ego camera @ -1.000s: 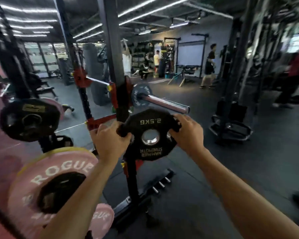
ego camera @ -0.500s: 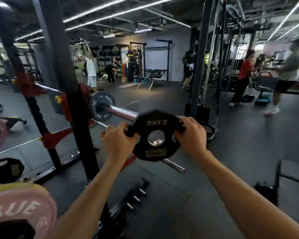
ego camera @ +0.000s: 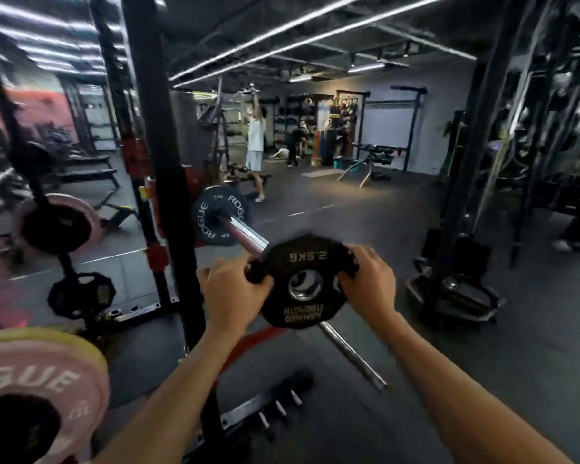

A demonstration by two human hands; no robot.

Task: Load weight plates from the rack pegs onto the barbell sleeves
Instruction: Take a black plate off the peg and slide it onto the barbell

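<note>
Fingers [ego camera: 349, 262] around 2.5 kg plate [ego camera: 307, 283], above dark gym floor [ego camera: 449, 380]

You hold a small black plate [ego camera: 307, 283], marked 2.5KG and HAMMER STRENGTH, lettering upside down to you, face toward you, upright. Your left hand [ego camera: 233, 293] and right hand [ego camera: 369, 284] grip its opposite edges. The chrome-lined centre hole sits in line with the barbell sleeve [ego camera: 246, 234]; whether the sleeve tip has entered the hole cannot be told. A black ROGUE plate [ego camera: 220, 217] already sits at the sleeve's inner end, against the rack upright. Pink ROGUE bumper plates [ego camera: 44, 390] and smaller black plates [ego camera: 81, 293] hang on rack pegs at left.
</note>
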